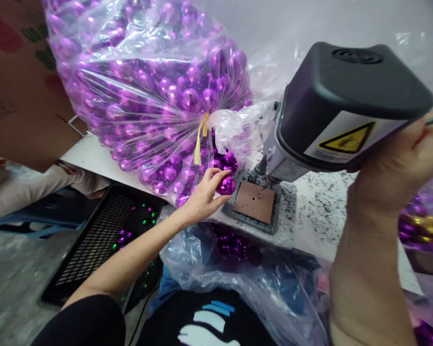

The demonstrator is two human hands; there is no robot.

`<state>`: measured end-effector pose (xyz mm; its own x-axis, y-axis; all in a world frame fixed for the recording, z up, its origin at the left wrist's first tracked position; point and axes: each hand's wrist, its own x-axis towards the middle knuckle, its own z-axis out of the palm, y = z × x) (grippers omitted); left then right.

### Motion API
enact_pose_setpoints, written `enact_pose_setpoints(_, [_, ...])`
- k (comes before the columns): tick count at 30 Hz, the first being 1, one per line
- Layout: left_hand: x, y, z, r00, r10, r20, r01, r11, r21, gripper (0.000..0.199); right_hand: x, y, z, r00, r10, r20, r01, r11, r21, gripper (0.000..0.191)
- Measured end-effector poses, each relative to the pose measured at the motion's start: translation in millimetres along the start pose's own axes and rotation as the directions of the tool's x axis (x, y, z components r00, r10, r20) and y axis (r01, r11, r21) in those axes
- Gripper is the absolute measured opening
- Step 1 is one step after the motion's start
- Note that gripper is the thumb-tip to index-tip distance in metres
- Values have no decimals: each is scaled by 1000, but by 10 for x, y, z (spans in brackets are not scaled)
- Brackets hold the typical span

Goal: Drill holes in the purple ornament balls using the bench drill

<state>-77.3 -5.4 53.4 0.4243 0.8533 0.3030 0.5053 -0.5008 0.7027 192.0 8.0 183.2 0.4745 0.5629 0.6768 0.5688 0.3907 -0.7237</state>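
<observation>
Between the thumb and fingers of my left hand is a shiny purple ball, just left of the press base. More purple balls lie right behind it. My right hand is raised on the right side of the dark press head; its fingers are mostly hidden behind the machine, and what they hold is not visible. Under the press head sits a square brown plate with a small hole, on a grey metal base. Nothing lies on the plate except a few dark specks.
A large tied plastic bag of purple balls fills the back left. Dark flecks cover the white table. Below its edge, an open plastic bag holds purple pieces. A black crate and another person's sleeve are at left.
</observation>
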Motion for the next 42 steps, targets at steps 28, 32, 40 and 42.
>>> enact_pose_setpoints(28, [232, 188, 1051, 999, -48, -1, 47, 997, 64, 45, -1, 142, -19, 999, 32, -7, -33, 998, -58, 52])
enact_pose_setpoints(32, [218, 209, 1191, 993, -59, -102, 67, 994, 81, 49, 5, 147, -27, 1000, 11, 7, -11, 996, -88, 54])
enact_pose_setpoints(40, [209, 189, 1278, 977, -35, -209, 82, 972, 221, 44, -96, 67, -78, 998, -51, -43, 46, 993, -110, 58])
enact_pose_setpoints(42, [204, 195, 1277, 978, -24, -209, 71, 972, 223, 42, -218, 27, -134, 995, -79, -66, 70, 990, -123, 54])
